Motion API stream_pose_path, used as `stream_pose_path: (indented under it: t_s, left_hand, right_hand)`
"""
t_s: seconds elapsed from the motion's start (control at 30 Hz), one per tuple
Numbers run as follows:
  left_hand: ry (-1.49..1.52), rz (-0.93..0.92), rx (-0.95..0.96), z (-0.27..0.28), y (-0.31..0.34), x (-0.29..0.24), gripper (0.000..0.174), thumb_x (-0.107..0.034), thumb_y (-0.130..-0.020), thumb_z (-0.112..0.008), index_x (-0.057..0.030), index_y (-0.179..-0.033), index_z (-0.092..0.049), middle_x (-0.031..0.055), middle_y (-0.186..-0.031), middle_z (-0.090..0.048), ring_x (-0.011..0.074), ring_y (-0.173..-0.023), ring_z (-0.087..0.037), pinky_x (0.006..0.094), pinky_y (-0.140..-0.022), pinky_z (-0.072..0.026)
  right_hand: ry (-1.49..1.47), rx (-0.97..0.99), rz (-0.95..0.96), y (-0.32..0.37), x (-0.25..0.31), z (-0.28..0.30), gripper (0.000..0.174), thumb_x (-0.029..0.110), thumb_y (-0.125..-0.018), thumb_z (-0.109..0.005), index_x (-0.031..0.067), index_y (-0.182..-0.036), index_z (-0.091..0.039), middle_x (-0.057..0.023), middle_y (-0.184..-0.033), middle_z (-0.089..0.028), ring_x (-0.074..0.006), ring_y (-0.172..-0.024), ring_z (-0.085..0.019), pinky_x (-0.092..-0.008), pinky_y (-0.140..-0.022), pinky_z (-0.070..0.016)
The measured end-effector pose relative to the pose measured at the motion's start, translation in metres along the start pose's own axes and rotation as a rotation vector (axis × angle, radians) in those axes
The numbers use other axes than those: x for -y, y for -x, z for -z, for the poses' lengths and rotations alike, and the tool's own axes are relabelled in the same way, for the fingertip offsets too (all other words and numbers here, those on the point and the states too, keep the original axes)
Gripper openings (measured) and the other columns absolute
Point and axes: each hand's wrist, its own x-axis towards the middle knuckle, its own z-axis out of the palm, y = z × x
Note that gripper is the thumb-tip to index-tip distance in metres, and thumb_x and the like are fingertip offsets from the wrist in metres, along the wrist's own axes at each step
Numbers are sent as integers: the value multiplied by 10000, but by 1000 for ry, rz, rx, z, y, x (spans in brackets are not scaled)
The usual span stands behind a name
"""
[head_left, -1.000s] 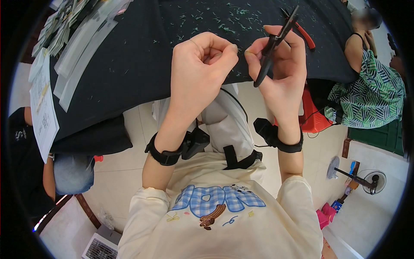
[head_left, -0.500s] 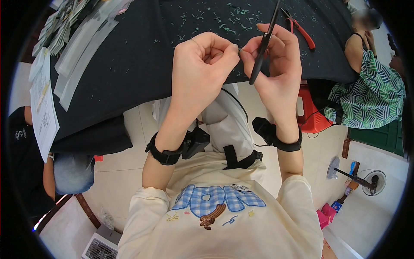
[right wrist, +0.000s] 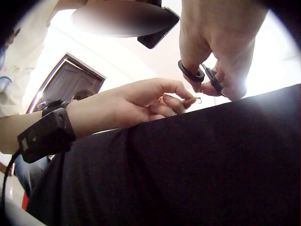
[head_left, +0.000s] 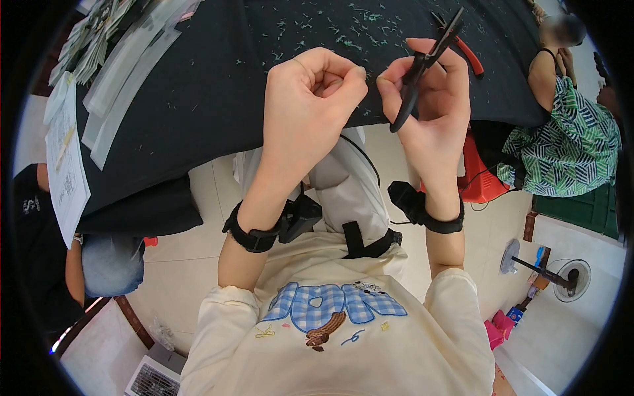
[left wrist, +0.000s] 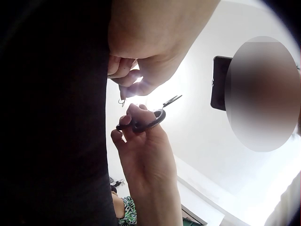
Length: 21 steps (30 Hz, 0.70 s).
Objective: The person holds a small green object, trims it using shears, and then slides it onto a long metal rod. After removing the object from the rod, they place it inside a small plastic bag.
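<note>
My left hand (head_left: 307, 105) pinches a tiny thin loop (left wrist: 122, 101) between thumb and forefinger, over the near edge of the black-covered table. In the right wrist view the small loop (right wrist: 198, 100) pokes out past the fingertips; its other end is hidden in the grip. A short gap to the right, my right hand (head_left: 436, 109) holds black-handled scissors (head_left: 413, 86), blades angled up and away from the left hand. In the left wrist view a finger and thumb sit by the scissors' handle rings (left wrist: 149, 123).
Green scraps (head_left: 356, 46) litter the black cloth (head_left: 218, 86) farther back. Red-handled pliers (head_left: 470, 56) lie beyond the right hand. Clear plastic sleeves (head_left: 122, 92) and a paper sheet (head_left: 66, 165) lie at left. One person (head_left: 561, 132) sits at right, another (head_left: 49, 231) at left.
Half a second ago the right fingertips met the left ones, with the scissors more upright. Now the right hand has drawn back to the right, scissors tilted, much as one second ago.
</note>
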Motion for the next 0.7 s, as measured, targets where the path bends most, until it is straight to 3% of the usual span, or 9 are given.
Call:
stream_pose_path:
  t_s: [0.4,0.7]
  left_hand:
    - [0,7,14,1,-1,2,92,-43,-748,-599,35,-700,-603,-51,-529,-463,2,-501,-377,173,-450,-304]
    - [-1,-7,16,2,0,2,95,-46,-745,-602,34,-692,-602,-50,-524,-457,4,-498,-374,174,-448,-300]
  right_hand:
    - [85,24,103,-1,-10,-3,475,-82,-648,-592,63,-1087,-483,-10,-740,-504,-77,-687,-509,-198,-614,-378]
    - [66,12,55,-1,-7,-4,462,-64,-676,-600,56,-1100,-465,-18,-728,-579,-75,-672,-511,-198,-610,-378]
